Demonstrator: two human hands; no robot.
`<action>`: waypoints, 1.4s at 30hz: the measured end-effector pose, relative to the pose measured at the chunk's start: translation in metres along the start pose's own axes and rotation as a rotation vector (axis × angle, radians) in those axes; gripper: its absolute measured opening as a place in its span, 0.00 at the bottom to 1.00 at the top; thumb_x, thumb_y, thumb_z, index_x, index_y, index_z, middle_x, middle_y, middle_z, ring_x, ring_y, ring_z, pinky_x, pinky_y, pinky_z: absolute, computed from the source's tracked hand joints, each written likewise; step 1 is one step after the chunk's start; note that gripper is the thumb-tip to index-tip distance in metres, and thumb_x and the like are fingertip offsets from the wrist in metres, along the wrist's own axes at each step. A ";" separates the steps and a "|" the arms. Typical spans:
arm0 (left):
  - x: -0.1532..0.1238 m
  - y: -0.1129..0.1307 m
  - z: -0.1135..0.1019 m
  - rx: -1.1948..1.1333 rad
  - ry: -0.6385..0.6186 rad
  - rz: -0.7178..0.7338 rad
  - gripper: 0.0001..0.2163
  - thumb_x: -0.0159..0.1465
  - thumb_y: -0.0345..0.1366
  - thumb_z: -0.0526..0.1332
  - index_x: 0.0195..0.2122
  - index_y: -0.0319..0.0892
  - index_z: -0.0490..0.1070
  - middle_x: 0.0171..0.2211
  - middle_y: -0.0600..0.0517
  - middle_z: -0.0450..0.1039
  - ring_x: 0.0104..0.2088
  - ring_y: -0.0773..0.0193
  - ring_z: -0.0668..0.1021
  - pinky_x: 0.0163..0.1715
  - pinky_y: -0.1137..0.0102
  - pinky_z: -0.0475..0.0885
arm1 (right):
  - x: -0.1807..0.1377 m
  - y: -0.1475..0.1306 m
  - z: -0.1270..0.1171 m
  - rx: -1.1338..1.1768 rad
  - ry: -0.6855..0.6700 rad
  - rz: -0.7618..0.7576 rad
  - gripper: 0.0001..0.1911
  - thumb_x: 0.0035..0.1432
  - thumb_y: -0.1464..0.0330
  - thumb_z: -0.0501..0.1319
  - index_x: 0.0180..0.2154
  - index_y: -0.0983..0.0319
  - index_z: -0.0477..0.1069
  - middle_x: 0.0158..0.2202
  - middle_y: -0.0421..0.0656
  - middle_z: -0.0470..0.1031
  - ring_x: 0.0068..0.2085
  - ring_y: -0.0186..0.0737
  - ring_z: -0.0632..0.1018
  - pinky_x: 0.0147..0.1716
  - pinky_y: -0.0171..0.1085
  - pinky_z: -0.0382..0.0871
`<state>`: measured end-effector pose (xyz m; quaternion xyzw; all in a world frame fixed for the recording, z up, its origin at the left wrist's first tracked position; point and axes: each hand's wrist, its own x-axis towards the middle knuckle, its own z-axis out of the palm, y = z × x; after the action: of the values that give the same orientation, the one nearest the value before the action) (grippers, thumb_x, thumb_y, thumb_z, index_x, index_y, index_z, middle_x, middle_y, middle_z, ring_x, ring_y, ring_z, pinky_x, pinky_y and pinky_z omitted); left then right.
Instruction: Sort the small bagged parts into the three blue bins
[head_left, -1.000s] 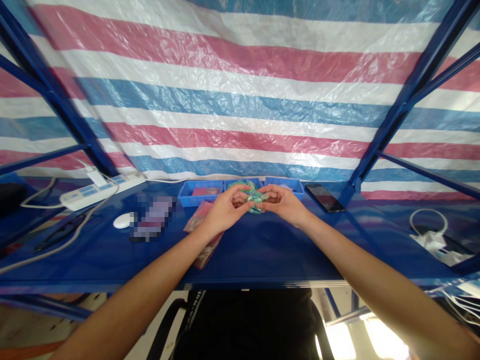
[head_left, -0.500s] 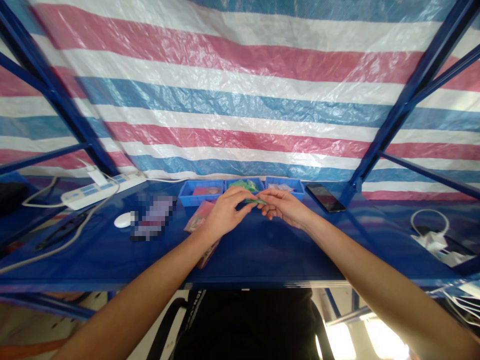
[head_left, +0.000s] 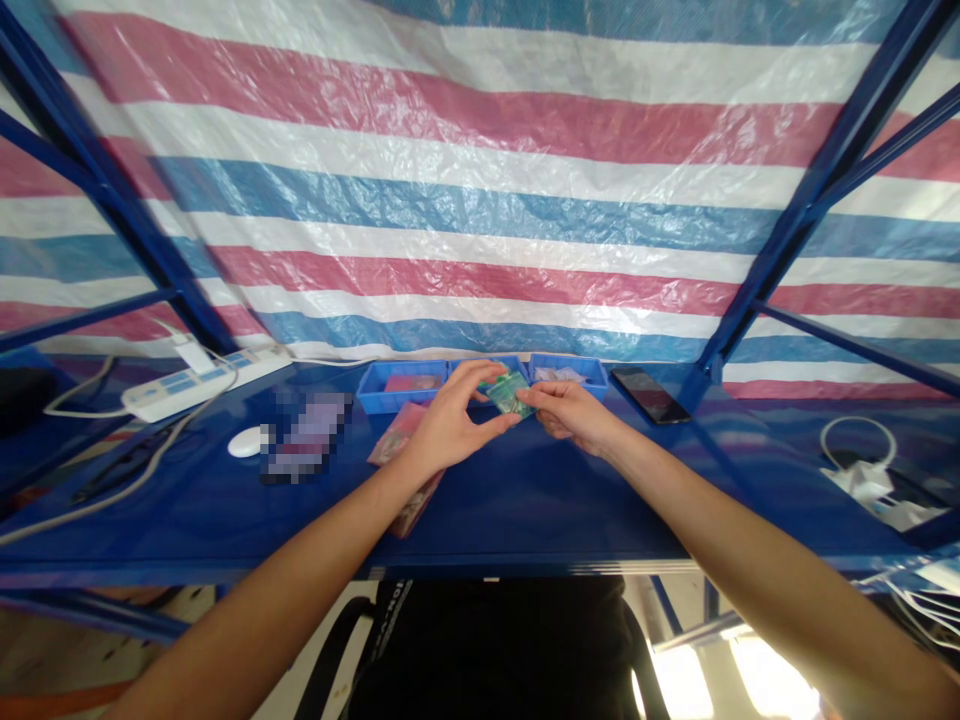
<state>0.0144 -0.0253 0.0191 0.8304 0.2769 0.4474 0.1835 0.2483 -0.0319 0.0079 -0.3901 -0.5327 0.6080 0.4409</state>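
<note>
A small translucent green plastic bag (head_left: pixel 507 398) is held up between my hands, its flat face turned toward me. My right hand (head_left: pixel 576 415) pinches its right edge between thumb and fingers. Around the bag's left side, my left hand (head_left: pixel 450 425) has its thumb and fingers apart; the thumb tip lies by the lower edge, and whether it touches cannot be made out. Pinkish-red plastic bags (head_left: pixel 396 432) lie under my left wrist, partly hidden by it. Behind my hands stands a blue middle tray (head_left: pixel 517 361) with green bags in it, mostly covered by my left fingers.
A blue left tray (head_left: pixel 373 402) holds reddish bags, and a blue right tray (head_left: pixel 598 372) holds clear or whitish bags. A phone (head_left: pixel 651 395) lies right of them. Leftward are a white oval object (head_left: pixel 244 442), a power strip (head_left: pixel 202 382) and a cable (head_left: pixel 161 450).
The green bag was edge-on and pinched by both hands; now its face shows. My left fingers have spread apart, and my right hand has shifted slightly.
</note>
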 end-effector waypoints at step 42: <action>0.001 0.008 -0.004 0.147 -0.079 0.172 0.12 0.68 0.38 0.70 0.52 0.47 0.80 0.56 0.45 0.79 0.59 0.51 0.79 0.63 0.54 0.73 | 0.003 -0.001 -0.001 0.073 0.045 -0.089 0.33 0.48 0.58 0.81 0.52 0.58 0.75 0.35 0.41 0.83 0.29 0.35 0.80 0.26 0.32 0.73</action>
<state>0.0141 -0.0305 0.0266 0.8793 0.2293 0.4068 0.0939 0.2486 -0.0290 0.0088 -0.3632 -0.5171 0.5979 0.4931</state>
